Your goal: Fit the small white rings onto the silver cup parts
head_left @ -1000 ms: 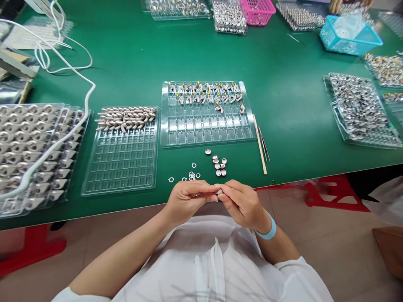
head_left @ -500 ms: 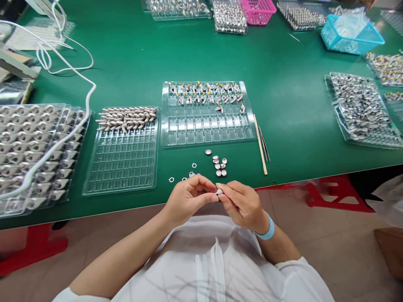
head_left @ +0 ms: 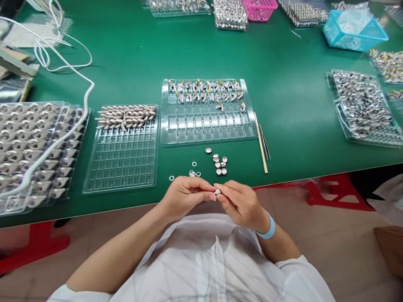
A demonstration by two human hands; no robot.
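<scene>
Both my left hand (head_left: pixel 189 193) and my right hand (head_left: pixel 239 203) pinch a small pale earbud-like part (head_left: pixel 217 191) between thumb and fingers, just past the table's front edge. Fingertips cover most of it. Beyond my hands lie several small round silver caps (head_left: pixel 220 165) and, more to the left, several thin white rings (head_left: pixel 192 173). A clear compartment tray (head_left: pixel 208 121) behind them carries rows of earbud parts with yellow tips (head_left: pixel 204 96). To its left, another clear tray (head_left: pixel 122 163) bears beige stem-shaped parts (head_left: pixel 126 116) along its far end.
A wooden stick (head_left: pixel 261 144) and tweezers (head_left: pixel 265 142) lie right of the middle tray. Stacked trays of beige shells (head_left: pixel 34 147) stand at left, crossed by a white cable (head_left: pixel 63 136). At right are a loaded tray (head_left: pixel 367 107) and a blue basket (head_left: pixel 352 37); a pink basket (head_left: pixel 260 10) stands far back.
My left fingers have straightened and closed in on the small part, and the hand has shifted slightly left. The right hand keeps its pinch. The whole view has moved a little.
</scene>
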